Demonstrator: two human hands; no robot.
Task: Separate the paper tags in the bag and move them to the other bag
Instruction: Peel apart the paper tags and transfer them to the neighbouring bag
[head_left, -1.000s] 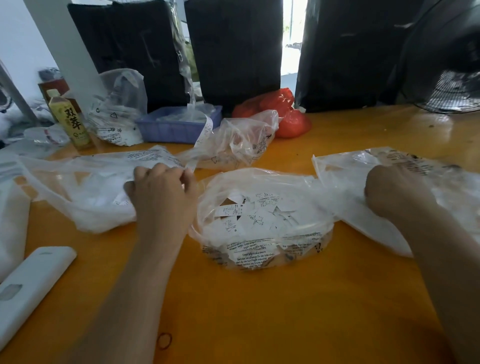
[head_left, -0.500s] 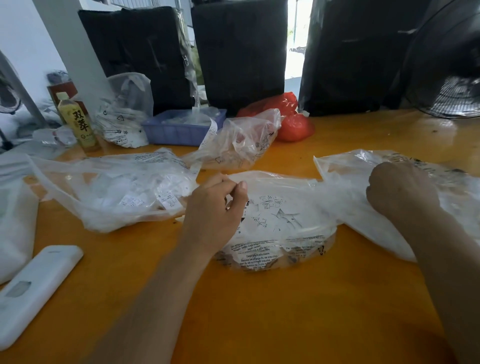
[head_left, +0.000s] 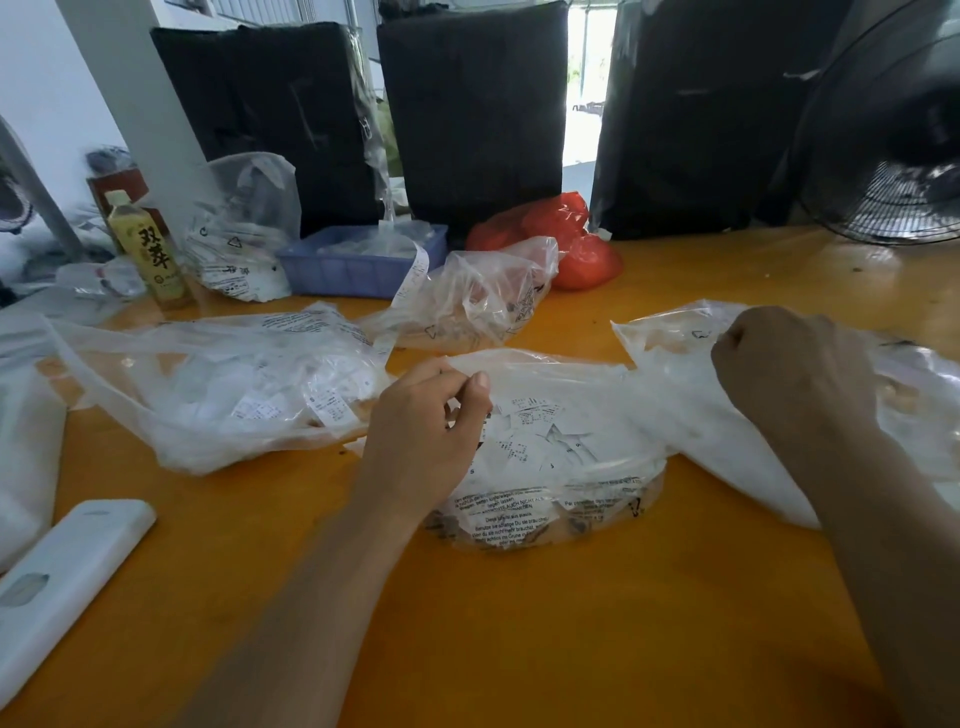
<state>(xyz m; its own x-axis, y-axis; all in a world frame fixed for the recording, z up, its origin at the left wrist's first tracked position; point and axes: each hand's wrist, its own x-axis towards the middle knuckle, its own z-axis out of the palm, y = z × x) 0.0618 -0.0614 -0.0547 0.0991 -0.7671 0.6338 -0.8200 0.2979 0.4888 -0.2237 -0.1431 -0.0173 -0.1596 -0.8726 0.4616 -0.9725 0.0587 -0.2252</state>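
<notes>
A clear plastic bag (head_left: 561, 499) with printed warnings lies in the middle of the orange table (head_left: 519, 623), holding several white paper tags (head_left: 535, 431). My left hand (head_left: 423, 441) pinches the bag's left rim between thumb and fingers. Another clear bag (head_left: 218, 395) with tags inside lies to the left. My right hand (head_left: 795, 374) is a fist gripping the plastic of a third clear bag (head_left: 727, 441) on the right.
A white remote-like case (head_left: 57, 577) lies at front left. Behind stand a tea bottle (head_left: 150, 254), a blue tray (head_left: 358, 265), more clear bags (head_left: 467, 306), a red bag (head_left: 566, 239), black packages (head_left: 478, 114) and a fan (head_left: 893, 145) at right.
My left hand moved right from the left bag to the middle bag's rim and now pinches it. My right hand stays gripping the right bag.
</notes>
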